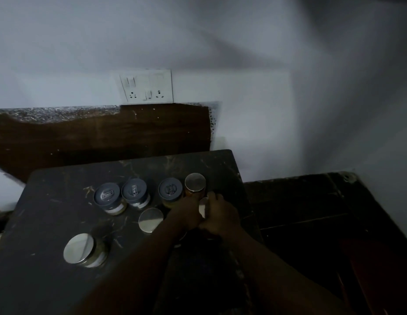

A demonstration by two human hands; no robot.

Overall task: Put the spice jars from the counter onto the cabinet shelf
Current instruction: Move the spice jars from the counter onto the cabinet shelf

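**Spice jars (pixel 135 192) all on the counter, both hands bunched at its right end**

Head view: six jars stand upright on the dark, scuffed counter (pixel 50 223). Three grey-lidded jars (pixel 107 196) form a loose row towards the back. An amber jar with a metal lid (pixel 195 182) stands just beside the rightmost of them. Two more metal-lidded jars sit nearer the person, one mid-counter (pixel 150 219) and one well apart at the front left (pixel 78 247).

The left hand (pixel 189 210) and right hand (pixel 220 214) are close together at the foot of the amber jar. A pale object (pixel 203 208) sits between them, and the right hand's fingers curl over its top. It may be another jar, but dim light and blur leave that open. What the left hand holds, if anything, cannot be told. It touches or nearly touches the amber jar's base.

Working from the right end looks sensible, since those jars are the closest to reach. No cabinet shelf is in view, so no jar appears to be shelved yet. A switch-and-socket plate (pixel 147 86) sits on the white wall behind, above a dark wooden panel (pixel 107 137).
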